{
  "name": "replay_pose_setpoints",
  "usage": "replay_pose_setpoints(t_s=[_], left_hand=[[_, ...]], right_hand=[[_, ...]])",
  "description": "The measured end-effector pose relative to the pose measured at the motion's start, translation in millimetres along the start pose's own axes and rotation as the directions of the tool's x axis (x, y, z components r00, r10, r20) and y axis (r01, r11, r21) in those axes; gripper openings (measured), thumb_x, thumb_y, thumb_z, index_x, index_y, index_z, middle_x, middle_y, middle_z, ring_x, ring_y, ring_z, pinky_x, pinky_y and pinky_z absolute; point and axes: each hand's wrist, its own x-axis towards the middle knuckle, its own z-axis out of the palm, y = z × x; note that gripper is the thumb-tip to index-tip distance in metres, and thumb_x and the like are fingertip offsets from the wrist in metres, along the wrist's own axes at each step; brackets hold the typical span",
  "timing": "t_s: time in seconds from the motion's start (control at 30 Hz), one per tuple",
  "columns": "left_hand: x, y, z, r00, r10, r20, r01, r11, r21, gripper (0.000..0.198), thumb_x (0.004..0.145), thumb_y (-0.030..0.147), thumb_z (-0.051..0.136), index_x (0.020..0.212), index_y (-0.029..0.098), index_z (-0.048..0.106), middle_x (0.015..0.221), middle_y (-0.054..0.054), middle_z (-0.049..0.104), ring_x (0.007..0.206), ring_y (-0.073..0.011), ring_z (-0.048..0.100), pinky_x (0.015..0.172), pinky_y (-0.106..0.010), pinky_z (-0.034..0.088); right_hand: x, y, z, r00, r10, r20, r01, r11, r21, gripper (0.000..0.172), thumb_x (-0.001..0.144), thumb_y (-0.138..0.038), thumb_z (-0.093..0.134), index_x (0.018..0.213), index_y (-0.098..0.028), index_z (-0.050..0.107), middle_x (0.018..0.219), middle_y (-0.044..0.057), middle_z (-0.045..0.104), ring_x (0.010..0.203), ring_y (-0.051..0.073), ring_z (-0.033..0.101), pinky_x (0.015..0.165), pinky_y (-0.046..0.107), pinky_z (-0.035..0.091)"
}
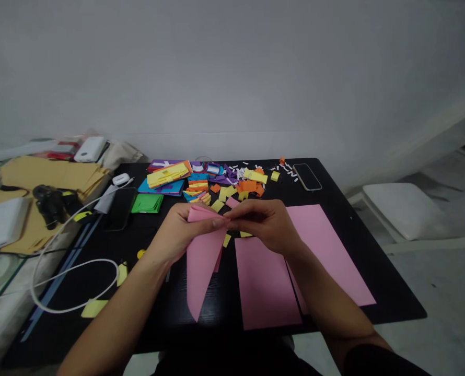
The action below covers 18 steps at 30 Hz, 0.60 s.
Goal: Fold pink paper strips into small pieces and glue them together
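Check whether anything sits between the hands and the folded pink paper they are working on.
Nothing does: the left hand and right hand both already pinch the folded pink paper at its top edge.

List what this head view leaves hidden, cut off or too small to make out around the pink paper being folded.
- Top edge of the folded pink paper: covered by the left hand and right hand, so the fold itself is unseen.
- Flat pink sheets: partly covered by the right forearm.
- Coloured paper scraps: too small and jumbled to tell shapes.
- White cable: runs off the left edge.
- Phone: screen dark, details too small.
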Motion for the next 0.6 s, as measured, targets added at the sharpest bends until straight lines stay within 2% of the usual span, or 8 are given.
replay_pose_setpoints(t_s=[0.27, 0.6], left_hand=[[1.6, -3.3, -2.6, 1.0, 0.012, -0.022, -0.011, 0.999, 0.047, 0.026, 0.068, 0.036, 0.097, 0.074, 0.015, 0.082, 0.069, -0.002, 0.072, 0.051, -0.0085, 0.055, 0.048, -0.02, 0.043], [0.8, -3.1, -2.0, 1.0, 0.018, -0.014, -0.017, 0.997, 0.072, 0.024, 0.068, 0.034, 0.098, 0.076, 0.016, 0.084, 0.069, -0.003, 0.074, 0.052, -0.0094, 0.057, 0.048, -0.02, 0.043]], right_hand=[[-0.1, 1.1, -2.1, 1.0, -0.011, 0.004, 0.012, 0.999, -0.046, 0.016, 0.077, -0.034, 0.096, 0.09, -0.028, 0.088, 0.089, 0.001, 0.083, 0.083, 0.017, 0.078, 0.08, 0.03, 0.066], [-0.6, 1.2, -2.8, 1.0, 0.004, -0.002, -0.004, 0.999, -0.053, 0.016, 0.076, -0.033, 0.097, 0.088, -0.028, 0.089, 0.086, 0.002, 0.082, 0.078, 0.016, 0.076, 0.071, 0.028, 0.064]])
